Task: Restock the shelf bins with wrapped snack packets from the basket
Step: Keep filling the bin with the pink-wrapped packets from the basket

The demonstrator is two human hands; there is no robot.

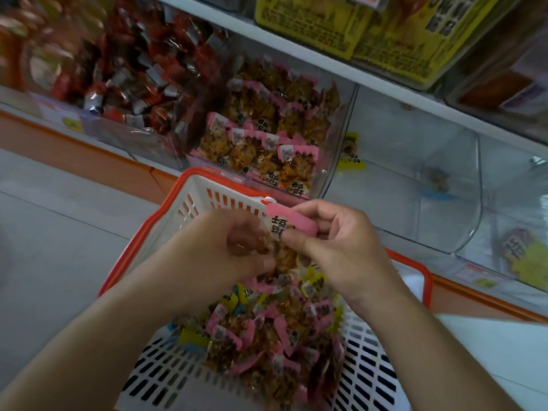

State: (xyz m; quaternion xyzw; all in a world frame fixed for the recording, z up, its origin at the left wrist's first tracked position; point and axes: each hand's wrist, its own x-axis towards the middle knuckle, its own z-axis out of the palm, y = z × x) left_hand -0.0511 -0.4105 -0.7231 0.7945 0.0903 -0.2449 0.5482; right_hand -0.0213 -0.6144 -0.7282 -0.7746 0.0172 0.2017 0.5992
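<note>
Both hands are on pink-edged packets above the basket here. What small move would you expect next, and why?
Probably lifting the held pink-edged packets forward into the bin of matching pink packets just behind the basket. The left hand and right hand both grip the bunch above the basket's pile, and that bin holds the same wrapper, while the clear bin to its right is almost bare.

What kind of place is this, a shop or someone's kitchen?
Most likely a shop's snack aisle. Clear shelf bins hold heaps of wrapped snack packets, small labels sit on the bin fronts, and a white basket with an orange rim holds more packets.
</note>
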